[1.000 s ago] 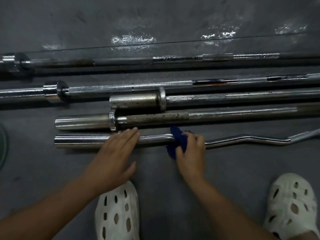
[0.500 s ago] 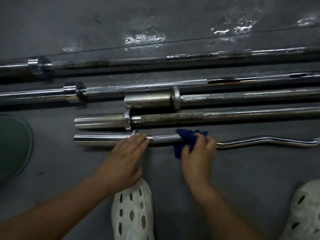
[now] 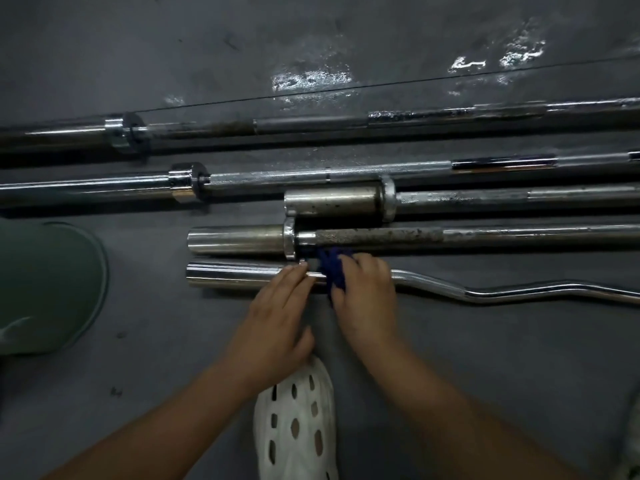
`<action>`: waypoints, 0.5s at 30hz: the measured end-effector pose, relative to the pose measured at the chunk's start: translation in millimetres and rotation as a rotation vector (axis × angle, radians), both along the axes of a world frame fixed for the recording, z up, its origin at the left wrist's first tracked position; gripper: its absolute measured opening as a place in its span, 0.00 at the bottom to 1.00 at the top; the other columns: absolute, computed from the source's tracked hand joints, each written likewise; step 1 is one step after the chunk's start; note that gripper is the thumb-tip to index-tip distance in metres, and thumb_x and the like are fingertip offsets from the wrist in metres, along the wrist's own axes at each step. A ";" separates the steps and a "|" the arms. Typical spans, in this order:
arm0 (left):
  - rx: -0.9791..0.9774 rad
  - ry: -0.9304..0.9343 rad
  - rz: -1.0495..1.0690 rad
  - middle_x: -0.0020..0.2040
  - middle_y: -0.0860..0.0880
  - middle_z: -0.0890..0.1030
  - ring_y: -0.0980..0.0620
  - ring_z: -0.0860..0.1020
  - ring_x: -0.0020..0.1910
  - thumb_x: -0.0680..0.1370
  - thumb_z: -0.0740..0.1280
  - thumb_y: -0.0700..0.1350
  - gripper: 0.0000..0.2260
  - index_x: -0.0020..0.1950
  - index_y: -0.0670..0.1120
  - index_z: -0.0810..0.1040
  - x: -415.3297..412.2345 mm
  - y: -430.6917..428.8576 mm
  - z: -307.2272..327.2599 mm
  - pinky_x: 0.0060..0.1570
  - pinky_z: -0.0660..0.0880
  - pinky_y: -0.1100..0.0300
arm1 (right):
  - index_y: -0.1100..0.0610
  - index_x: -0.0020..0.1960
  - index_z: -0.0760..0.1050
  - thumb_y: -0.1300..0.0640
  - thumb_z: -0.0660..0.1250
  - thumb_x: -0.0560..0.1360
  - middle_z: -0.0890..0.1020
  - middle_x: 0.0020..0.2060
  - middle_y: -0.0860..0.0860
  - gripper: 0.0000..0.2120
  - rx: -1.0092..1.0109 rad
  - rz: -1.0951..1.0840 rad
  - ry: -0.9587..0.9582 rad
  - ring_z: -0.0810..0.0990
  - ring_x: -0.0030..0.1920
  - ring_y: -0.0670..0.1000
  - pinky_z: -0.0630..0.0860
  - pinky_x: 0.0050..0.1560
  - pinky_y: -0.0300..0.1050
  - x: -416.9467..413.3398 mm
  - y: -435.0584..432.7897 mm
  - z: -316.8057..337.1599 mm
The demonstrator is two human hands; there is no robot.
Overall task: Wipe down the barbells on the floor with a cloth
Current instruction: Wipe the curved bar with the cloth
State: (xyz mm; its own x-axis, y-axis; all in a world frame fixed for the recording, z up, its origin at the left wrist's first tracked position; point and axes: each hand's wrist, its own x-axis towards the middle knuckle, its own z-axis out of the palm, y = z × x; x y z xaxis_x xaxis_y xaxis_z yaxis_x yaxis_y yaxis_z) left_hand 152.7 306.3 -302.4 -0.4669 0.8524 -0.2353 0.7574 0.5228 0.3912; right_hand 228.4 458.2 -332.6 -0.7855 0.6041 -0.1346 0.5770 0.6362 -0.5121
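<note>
dark floor (image 3: 485, 358): left hand (image 3: 277, 320) flat on curl bar (image 3: 519, 294); right hand (image 3: 367, 299) clutching blue cloth (image 3: 330, 270) around it.

We count five bars on the floor: four straight ones, namely the far bar (image 3: 311, 124), the second bar (image 3: 346, 174), the third bar (image 3: 485, 199) and the fourth bar (image 3: 381, 235), and one curl bar (image 3: 485, 292) (the nearest, with a wavy shaft). We see one blue cloth (image 3: 332, 271). We count two hands, a left hand (image 3: 273, 327) and a right hand (image 3: 367, 299). We see one white shoe (image 3: 294, 420) in full, one pale edge at the lower right corner (too cropped to tell), and one green disc (image 3: 45, 289).
</note>
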 end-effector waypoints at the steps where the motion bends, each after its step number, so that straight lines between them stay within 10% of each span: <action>1: 0.010 -0.014 0.009 0.79 0.46 0.60 0.50 0.56 0.79 0.73 0.67 0.47 0.34 0.78 0.43 0.62 0.2 -1.7 -0.1 0.77 0.55 0.52 | 0.58 0.57 0.78 0.61 0.71 0.65 0.78 0.53 0.56 0.20 -0.004 0.030 0.002 0.74 0.51 0.59 0.77 0.52 0.52 -1.5 -12.6 4.2; 5: 0.013 -0.022 0.046 0.78 0.45 0.62 0.48 0.61 0.76 0.71 0.68 0.46 0.32 0.75 0.43 0.66 -0.1 -5.1 -0.4 0.74 0.58 0.53 | 0.56 0.57 0.79 0.58 0.65 0.68 0.78 0.55 0.53 0.18 0.056 0.378 0.008 0.75 0.52 0.58 0.76 0.50 0.50 -0.2 4.7 9.0; 9: 0.008 0.010 0.030 0.77 0.44 0.64 0.46 0.63 0.74 0.71 0.67 0.47 0.32 0.74 0.42 0.68 -0.9 -4.0 -3.0 0.74 0.59 0.49 | 0.57 0.54 0.79 0.61 0.73 0.64 0.77 0.52 0.55 0.17 0.019 0.084 -0.033 0.74 0.51 0.58 0.75 0.51 0.50 5.6 11.7 7.1; 13: 0.024 0.000 0.053 0.77 0.44 0.64 0.46 0.65 0.74 0.70 0.68 0.46 0.31 0.73 0.43 0.69 1.3 -2.7 -3.9 0.74 0.57 0.52 | 0.57 0.57 0.81 0.62 0.68 0.69 0.78 0.56 0.52 0.16 -0.077 0.522 -0.043 0.74 0.55 0.57 0.76 0.53 0.51 18.8 -2.1 0.1; 15: 0.030 0.002 0.038 0.78 0.44 0.63 0.45 0.66 0.73 0.69 0.68 0.45 0.30 0.72 0.43 0.69 0.2 -5.0 -4.8 0.72 0.62 0.47 | 0.55 0.59 0.80 0.63 0.68 0.69 0.78 0.57 0.50 0.18 -0.067 0.343 -0.012 0.73 0.55 0.54 0.76 0.54 0.49 28.2 0.3 -4.6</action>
